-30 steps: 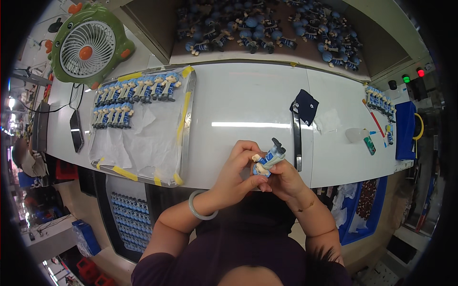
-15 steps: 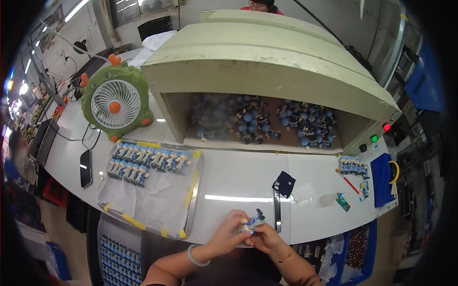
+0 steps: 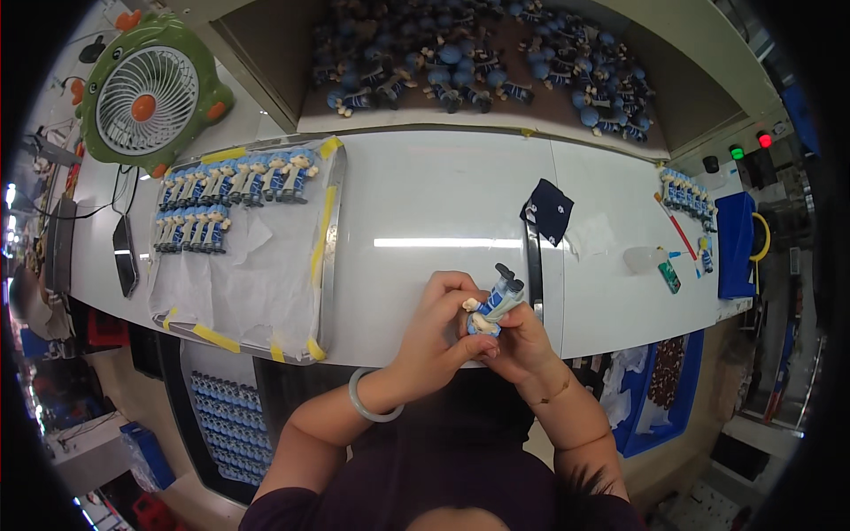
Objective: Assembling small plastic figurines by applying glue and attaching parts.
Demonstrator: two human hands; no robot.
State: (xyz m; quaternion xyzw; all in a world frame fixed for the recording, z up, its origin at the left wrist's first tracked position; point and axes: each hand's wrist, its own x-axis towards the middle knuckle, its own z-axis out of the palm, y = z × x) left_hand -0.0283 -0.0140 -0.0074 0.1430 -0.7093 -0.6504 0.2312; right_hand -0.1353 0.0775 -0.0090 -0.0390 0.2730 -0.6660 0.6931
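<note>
Between my two hands, over the table's near edge, is a small blue and pale figurine (image 3: 498, 301) with dark shoes. Its shoes point up and away, and its blue-capped head is down by my fingers. My left hand (image 3: 443, 323) grips the head end, with the thumb pressed near it. Wrapped round the body from the other side is my right hand (image 3: 522, 341). To the left, similar figurines (image 3: 235, 181) lie in two rows on a paper-lined tray (image 3: 266, 305) edged with yellow tape.
A light-coloured hooded box (image 3: 699, 80) at the back holds piled figurines. A green fan (image 3: 146, 102) and a phone (image 3: 125, 257) stand at left. A dark cloth (image 3: 549, 211) lies over a metal strip (image 3: 534, 265). Farther right are a red stick (image 3: 680, 232) and a blue bin (image 3: 735, 248).
The view has tilted down, so the table and tray sit higher in the picture. Both hands still hold the figurine, which now shows more of its front.
</note>
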